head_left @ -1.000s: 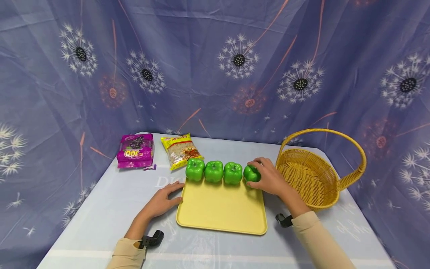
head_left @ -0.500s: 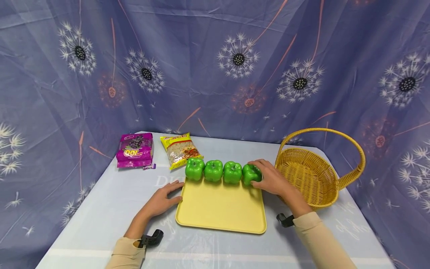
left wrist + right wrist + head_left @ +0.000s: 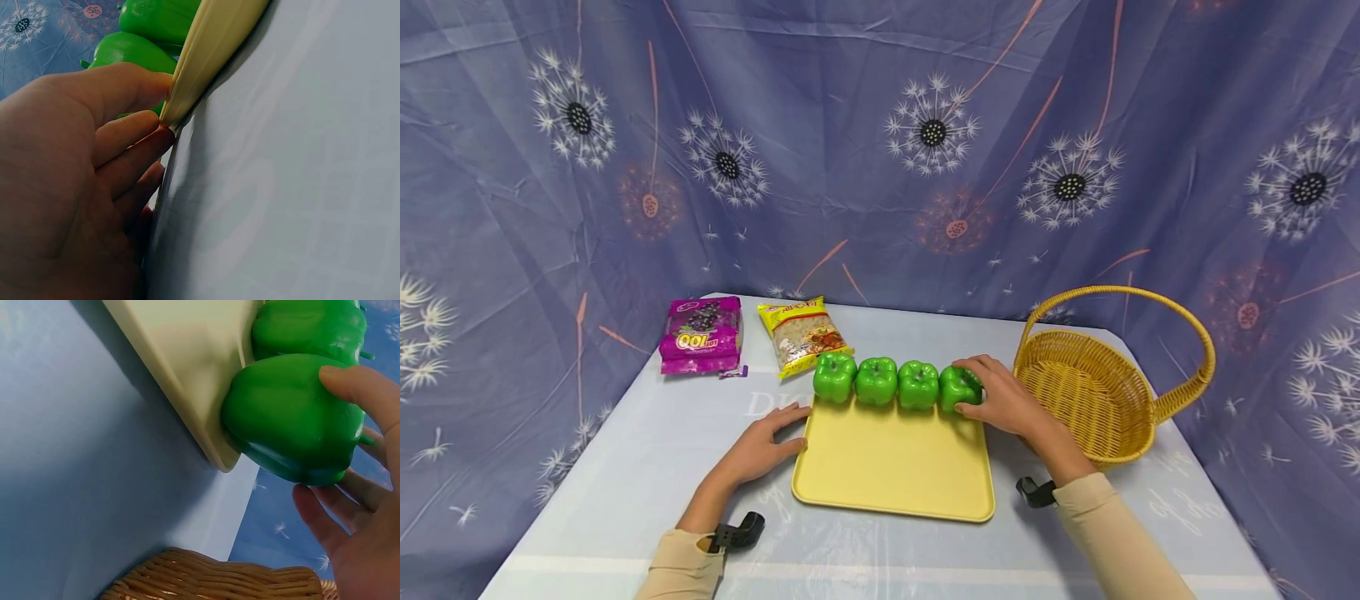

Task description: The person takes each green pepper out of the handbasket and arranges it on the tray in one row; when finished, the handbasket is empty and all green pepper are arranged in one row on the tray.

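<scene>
Several green bell peppers stand in a row along the far edge of a yellow tray point(image 3: 891, 467). My right hand point(image 3: 1004, 397) holds the rightmost bell pepper point(image 3: 957, 390), thumb on its near side and fingers round its far right side. In the right wrist view this bell pepper point(image 3: 290, 419) sits at the tray's corner, beside its neighbour point(image 3: 306, 328). My left hand point(image 3: 760, 446) touches the tray's left edge with thumb and fingertips. Seen from the left wrist, these fairly straight fingers point(image 3: 134, 159) meet the tray's rim point(image 3: 209, 56).
A wicker basket point(image 3: 1086, 400) with a tall handle stands right of the tray, close to my right forearm. Behind and left lie a yellow food packet point(image 3: 806, 337), a purple snack bag point(image 3: 702, 335) and a small purple wrapped piece point(image 3: 734, 372). A patterned curtain point(image 3: 850, 150) hangs behind the table.
The rightmost bell pepper has been turned more upright and shifted slightly left towards the row by my right hand. My left hand has stayed at the tray's edge.
</scene>
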Demonstrator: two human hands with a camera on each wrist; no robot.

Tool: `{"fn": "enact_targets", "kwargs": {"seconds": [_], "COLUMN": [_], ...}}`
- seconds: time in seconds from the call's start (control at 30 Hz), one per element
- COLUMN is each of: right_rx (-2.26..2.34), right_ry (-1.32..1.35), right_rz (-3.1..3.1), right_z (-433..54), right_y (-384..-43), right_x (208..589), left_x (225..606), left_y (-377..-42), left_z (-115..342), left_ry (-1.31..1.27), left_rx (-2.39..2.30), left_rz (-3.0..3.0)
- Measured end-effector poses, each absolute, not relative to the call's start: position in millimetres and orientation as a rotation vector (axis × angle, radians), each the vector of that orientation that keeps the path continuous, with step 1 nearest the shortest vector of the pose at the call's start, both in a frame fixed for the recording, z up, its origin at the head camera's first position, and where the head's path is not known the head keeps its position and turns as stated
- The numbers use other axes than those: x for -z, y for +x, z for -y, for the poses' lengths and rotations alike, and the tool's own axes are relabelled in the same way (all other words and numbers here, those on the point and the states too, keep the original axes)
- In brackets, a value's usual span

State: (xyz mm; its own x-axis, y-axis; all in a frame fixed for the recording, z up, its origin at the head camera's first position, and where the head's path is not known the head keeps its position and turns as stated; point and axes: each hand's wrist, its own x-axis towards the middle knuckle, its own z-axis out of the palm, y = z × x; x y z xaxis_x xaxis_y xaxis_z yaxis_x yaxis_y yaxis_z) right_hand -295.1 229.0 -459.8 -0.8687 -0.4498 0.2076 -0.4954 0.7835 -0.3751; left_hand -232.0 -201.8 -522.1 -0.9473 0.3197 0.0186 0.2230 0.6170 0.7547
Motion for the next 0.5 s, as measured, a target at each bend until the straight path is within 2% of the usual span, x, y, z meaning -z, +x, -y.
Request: {"fn": "enact_targets", "kwargs": {"seconds": [0.5], "right_rx": [-0.679], "right_ry": [0.758], "right_rz": [2.810], "right_z": [-236], "right_y": [-284], "right_x": [455], "left_x": [527], "left_y": [-228], "left_z": [205], "left_ry": [0.495], "left_rx": [-1.245], "left_rz": [-2.745]}}
